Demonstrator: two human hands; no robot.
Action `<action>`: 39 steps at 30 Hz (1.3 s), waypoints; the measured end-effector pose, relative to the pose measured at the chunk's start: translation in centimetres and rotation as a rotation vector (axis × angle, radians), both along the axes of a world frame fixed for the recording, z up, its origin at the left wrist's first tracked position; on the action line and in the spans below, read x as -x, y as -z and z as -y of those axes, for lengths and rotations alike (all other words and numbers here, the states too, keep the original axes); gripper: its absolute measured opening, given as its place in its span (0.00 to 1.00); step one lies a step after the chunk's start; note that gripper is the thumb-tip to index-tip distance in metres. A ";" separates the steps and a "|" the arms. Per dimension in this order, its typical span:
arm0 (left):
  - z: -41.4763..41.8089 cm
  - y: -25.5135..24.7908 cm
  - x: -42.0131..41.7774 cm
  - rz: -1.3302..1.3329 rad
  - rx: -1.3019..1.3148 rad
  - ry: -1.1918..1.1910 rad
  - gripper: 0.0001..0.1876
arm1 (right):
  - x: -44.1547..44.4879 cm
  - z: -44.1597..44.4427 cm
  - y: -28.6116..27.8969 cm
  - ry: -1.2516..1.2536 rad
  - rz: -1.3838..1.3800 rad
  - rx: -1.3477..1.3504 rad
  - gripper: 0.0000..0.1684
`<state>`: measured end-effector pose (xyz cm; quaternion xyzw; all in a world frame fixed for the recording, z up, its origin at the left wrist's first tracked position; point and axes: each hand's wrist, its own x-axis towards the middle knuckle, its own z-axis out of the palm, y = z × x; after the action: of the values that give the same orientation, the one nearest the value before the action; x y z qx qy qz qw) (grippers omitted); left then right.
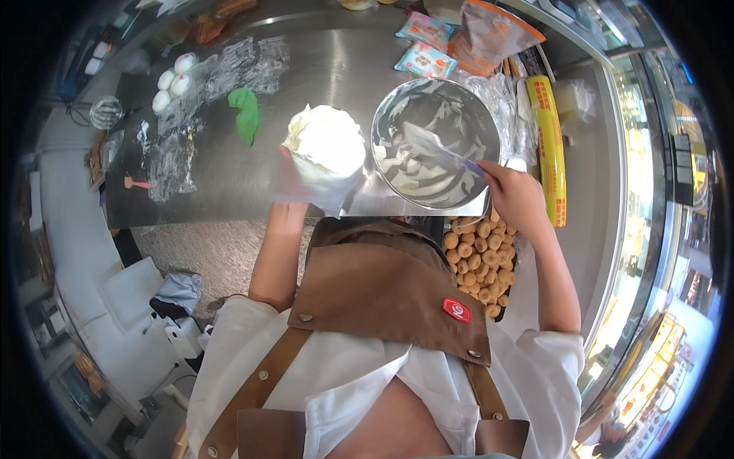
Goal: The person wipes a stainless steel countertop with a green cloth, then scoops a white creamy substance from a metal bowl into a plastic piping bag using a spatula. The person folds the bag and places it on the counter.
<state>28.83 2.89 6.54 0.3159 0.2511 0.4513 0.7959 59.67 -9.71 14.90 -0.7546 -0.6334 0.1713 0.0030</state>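
My left hand (288,186) is closed around a clear plastic bag (330,192), apparently a piping bag. White cream (325,135) is heaped at the bag's wide mouth, and the plastic hides part of my fingers. To its right, a round metal mixing bowl (486,120) stands near the table's front edge. Streaks of cream coat the inside of the bowl. My right hand (516,195) grips the handle of a spatula (427,140) at the bowl's right rim. The pale, cream-smeared blade reaches over the bowl; whether it touches the bottom I cannot tell.
On the steel table (321,63) lie a soft green piece (245,112), several white round pastries (179,86) and a small pink tool (136,183). Packets (427,59), an orange-trimmed bag (487,40) and a yellow box (547,143) stand right. Small brown pastries (481,258) fill a tray below.
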 end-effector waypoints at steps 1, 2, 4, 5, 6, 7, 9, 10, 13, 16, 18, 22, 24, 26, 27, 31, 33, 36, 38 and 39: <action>-0.1 0.8 -0.3 0.000 -0.001 0.016 0.56 | 0.2 -1.3 0.7 0.009 -0.023 0.063 0.15; -0.2 1.5 -0.6 0.004 -0.004 0.031 0.56 | 0.3 -2.6 1.6 -0.009 -0.026 0.118 0.14; -0.1 2.7 -1.0 0.005 -0.008 0.041 0.56 | 1.0 -4.8 3.4 -0.072 -0.025 0.215 0.15; -0.1 3.0 -1.2 0.006 -0.012 0.048 0.56 | 1.2 -5.3 4.2 -0.112 -0.019 0.258 0.15; -0.1 3.5 -1.3 0.003 -0.012 0.052 0.56 | 0.8 -5.7 5.0 -0.121 -0.101 0.240 0.14; 0.0 3.7 -1.3 0.002 -0.012 0.053 0.56 | 0.3 -6.1 5.6 -0.134 -0.181 0.218 0.14; -0.2 4.0 -1.4 -0.001 -0.021 0.059 0.56 | -0.5 -6.7 5.7 -0.137 -0.345 0.223 0.14; -0.2 4.2 -1.4 -0.004 -0.024 0.059 0.56 | -0.9 -7.0 5.2 -0.128 -0.430 0.250 0.14; -0.3 4.5 -1.5 -0.015 -0.034 0.059 0.56 | -1.5 -7.0 3.5 0.038 -0.711 0.393 0.15; -0.3 5.1 -1.2 -0.026 -0.045 0.049 0.55 | -2.8 -6.2 2.6 0.152 -0.879 0.414 0.16; -0.3 5.4 -1.0 -0.009 -0.030 0.049 0.55 | -3.2 -5.2 0.7 0.232 -0.882 0.422 0.16; -0.3 4.8 -1.1 0.116 0.004 0.085 0.54 | -3.5 -2.3 -1.5 0.362 -1.056 0.269 0.20; 0.3 4.1 -0.7 0.105 0.024 0.057 0.53 | -1.9 -0.6 -3.2 0.341 -1.029 0.142 0.20; 0.9 3.9 -0.8 0.002 0.037 -0.010 0.54 | 0.8 1.2 -2.9 0.322 -1.019 -0.004 0.21; 1.1 3.8 -0.9 -0.050 0.048 -0.040 0.54 | 2.5 1.7 -2.8 0.311 -0.983 -0.081 0.22; 1.0 2.9 -1.1 0.065 -0.001 0.005 0.52 | 5.7 2.3 -0.9 -0.087 -0.655 -0.296 0.30; 1.2 2.6 -1.0 0.195 0.086 -0.026 0.50 | 6.2 2.5 -0.2 -0.088 -0.582 -0.295 0.32; 1.2 1.9 -0.8 0.071 -0.020 -0.094 0.48 | 5.4 2.8 -0.7 -0.120 -0.477 -0.320 0.33; 0.9 2.1 -0.7 0.057 -0.084 -0.121 0.47 | 4.5 3.0 -0.8 -0.129 -0.418 -0.319 0.33; 0.9 2.0 -0.6 0.057 -0.107 -0.125 0.47 | 3.9 3.2 -0.7 -0.152 -0.409 -0.321 0.33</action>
<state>29.46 2.04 4.57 0.3285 0.2232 0.5216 0.7551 55.77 -12.87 15.64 -0.6445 -0.6935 0.2174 0.2374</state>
